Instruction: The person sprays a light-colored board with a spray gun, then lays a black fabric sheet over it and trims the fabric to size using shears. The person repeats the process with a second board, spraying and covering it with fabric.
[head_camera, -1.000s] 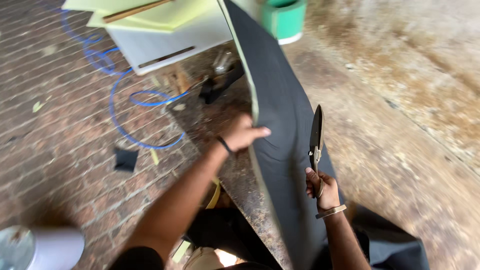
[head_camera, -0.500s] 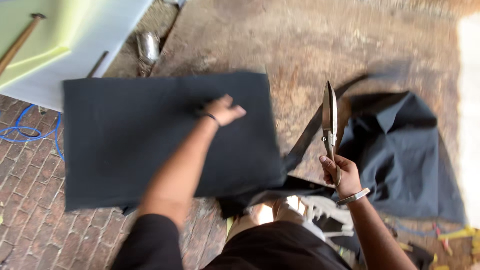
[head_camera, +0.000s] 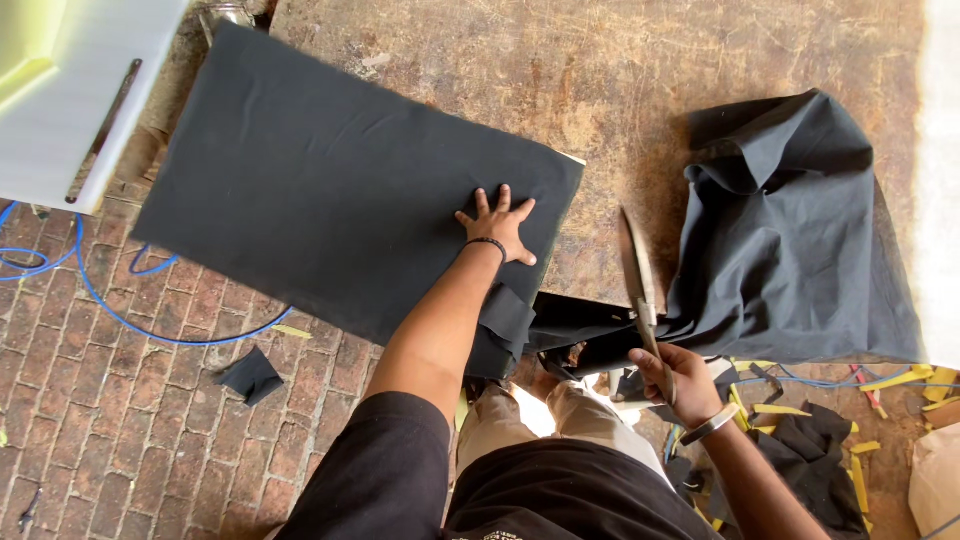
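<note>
Black fabric-covered panel (head_camera: 340, 190): left hand (head_camera: 500, 225) flat atop; right hand (head_camera: 675, 380) beside it grips shears (head_camera: 637, 280), risking snagged loose cloth (head_camera: 790, 240).

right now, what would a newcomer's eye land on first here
The big black fabric-covered panel lying flat across the floor at centre left, with the left hand pressed palm-down near its right edge. Next, the long scissors held blades-up in the right hand, just beside a crumpled heap of black cloth on the right.
</note>
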